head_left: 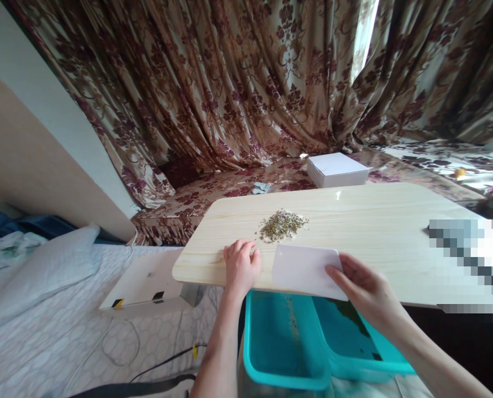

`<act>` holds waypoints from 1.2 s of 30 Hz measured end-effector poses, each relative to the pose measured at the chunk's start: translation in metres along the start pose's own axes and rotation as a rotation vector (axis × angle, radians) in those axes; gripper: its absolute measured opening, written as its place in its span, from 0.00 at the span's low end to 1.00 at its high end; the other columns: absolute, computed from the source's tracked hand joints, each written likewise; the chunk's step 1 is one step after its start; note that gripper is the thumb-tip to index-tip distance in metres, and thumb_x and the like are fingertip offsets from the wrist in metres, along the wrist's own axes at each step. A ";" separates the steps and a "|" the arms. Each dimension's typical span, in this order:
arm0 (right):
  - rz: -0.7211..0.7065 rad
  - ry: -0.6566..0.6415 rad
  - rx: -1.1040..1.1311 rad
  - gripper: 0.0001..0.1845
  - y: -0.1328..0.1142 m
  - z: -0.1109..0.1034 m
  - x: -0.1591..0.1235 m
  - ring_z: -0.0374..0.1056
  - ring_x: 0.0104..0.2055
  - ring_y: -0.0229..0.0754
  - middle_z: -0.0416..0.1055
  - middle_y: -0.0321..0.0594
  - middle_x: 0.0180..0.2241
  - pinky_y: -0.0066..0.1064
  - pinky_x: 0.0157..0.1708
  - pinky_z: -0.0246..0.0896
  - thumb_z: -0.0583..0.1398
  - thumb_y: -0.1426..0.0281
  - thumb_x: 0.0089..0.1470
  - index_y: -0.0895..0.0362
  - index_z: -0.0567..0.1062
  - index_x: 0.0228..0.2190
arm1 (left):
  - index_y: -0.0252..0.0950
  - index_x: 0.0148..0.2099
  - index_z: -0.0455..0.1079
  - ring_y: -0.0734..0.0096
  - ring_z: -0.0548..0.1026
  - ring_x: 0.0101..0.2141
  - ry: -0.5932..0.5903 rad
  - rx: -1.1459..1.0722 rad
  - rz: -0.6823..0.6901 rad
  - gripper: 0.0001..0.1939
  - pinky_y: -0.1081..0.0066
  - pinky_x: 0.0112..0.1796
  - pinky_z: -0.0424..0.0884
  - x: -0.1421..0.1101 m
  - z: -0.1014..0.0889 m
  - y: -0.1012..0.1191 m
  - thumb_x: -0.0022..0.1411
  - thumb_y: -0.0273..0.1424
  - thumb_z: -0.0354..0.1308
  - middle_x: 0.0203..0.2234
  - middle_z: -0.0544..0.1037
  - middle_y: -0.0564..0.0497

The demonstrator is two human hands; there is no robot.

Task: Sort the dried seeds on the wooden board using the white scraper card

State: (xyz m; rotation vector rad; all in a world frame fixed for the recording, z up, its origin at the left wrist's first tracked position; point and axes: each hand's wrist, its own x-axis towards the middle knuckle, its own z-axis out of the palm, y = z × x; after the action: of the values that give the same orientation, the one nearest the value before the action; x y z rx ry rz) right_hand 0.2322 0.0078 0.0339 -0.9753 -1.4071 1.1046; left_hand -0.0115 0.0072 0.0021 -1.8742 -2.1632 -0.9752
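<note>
Below the table's near edge, two bins are holding loose bits; the right hand is pinching a card, the empty left hand lying half-open near a pile.

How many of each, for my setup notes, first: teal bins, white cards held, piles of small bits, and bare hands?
Teal bins: 2
White card held: 1
Pile of small bits: 1
Bare hands: 2
Total: 6
</note>
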 end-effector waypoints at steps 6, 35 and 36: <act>0.002 -0.081 -0.011 0.18 -0.001 0.009 -0.004 0.72 0.26 0.42 0.76 0.39 0.24 0.28 0.23 0.69 0.66 0.52 0.43 0.53 0.77 0.28 | 0.39 0.43 0.74 0.60 0.73 0.46 0.008 0.001 0.017 0.11 0.54 0.54 0.60 0.000 0.001 -0.002 0.62 0.31 0.52 0.44 0.77 0.45; -0.116 0.217 -0.168 0.07 0.015 -0.025 0.077 0.73 0.31 0.44 0.76 0.38 0.27 0.32 0.29 0.69 0.62 0.66 0.44 0.52 0.74 0.30 | 0.40 0.42 0.74 0.59 0.73 0.47 0.021 0.008 0.044 0.11 0.53 0.54 0.59 -0.001 0.004 -0.003 0.62 0.31 0.52 0.43 0.77 0.46; -0.120 0.220 -0.160 0.08 0.015 -0.026 0.078 0.73 0.32 0.44 0.76 0.38 0.28 0.32 0.29 0.69 0.62 0.66 0.44 0.52 0.74 0.30 | 0.40 0.42 0.74 0.59 0.73 0.47 0.022 0.009 0.045 0.11 0.53 0.54 0.59 -0.001 0.004 -0.003 0.62 0.31 0.52 0.43 0.77 0.46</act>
State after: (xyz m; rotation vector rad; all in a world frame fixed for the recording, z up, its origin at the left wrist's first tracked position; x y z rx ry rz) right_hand 0.2483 0.0899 0.0391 -1.0770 -1.3691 0.7799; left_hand -0.0130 0.0084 -0.0029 -1.8907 -2.1005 -0.9715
